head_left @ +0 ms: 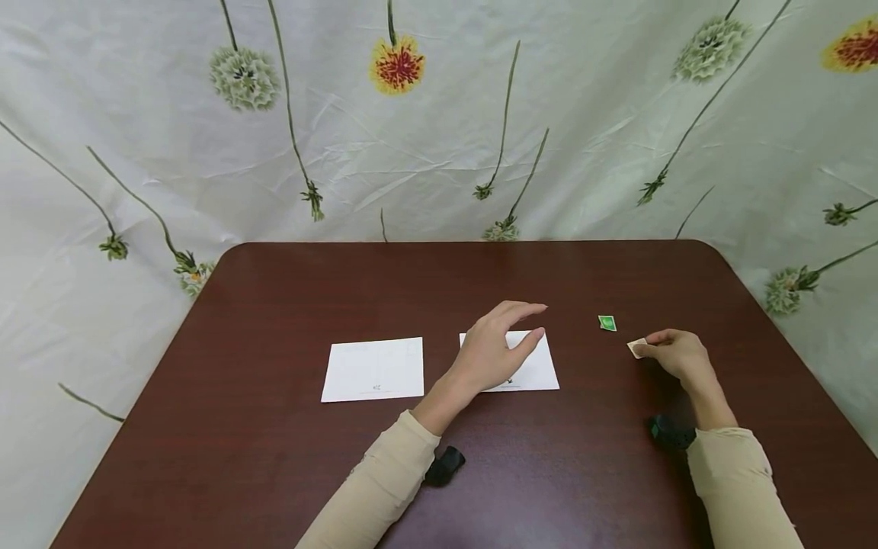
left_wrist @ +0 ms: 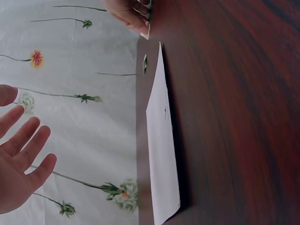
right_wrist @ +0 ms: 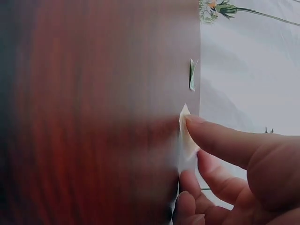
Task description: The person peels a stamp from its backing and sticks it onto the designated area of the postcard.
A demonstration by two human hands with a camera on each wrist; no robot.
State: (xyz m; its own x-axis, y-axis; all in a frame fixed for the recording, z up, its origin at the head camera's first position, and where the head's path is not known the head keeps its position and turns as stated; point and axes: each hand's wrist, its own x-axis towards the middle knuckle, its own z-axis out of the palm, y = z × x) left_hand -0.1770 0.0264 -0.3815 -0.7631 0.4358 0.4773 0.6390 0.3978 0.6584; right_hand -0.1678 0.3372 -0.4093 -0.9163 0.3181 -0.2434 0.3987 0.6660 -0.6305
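Between thumb and fingers, my right hand [head_left: 679, 354] pinches a small cream-coloured square of paper [head_left: 636, 348], seen close up in the right wrist view. Just beyond it lies a small green stamp-like square [head_left: 607, 323] on the table, its edges curling up. My left hand [head_left: 490, 347] hovers over the right-hand white envelope-like paper [head_left: 538, 370], thumb and fingers apart with nothing between them, and it hides part of that paper. A second white paper [head_left: 373, 370] with a small mark near its lower edge lies farther left.
The dark brown table [head_left: 274, 457] has rounded far corners. Behind it hangs a white cloth [head_left: 439, 152] printed with flowers. A black device [head_left: 444, 467] shows under the left wrist and another dark device [head_left: 668, 433] by the right wrist.
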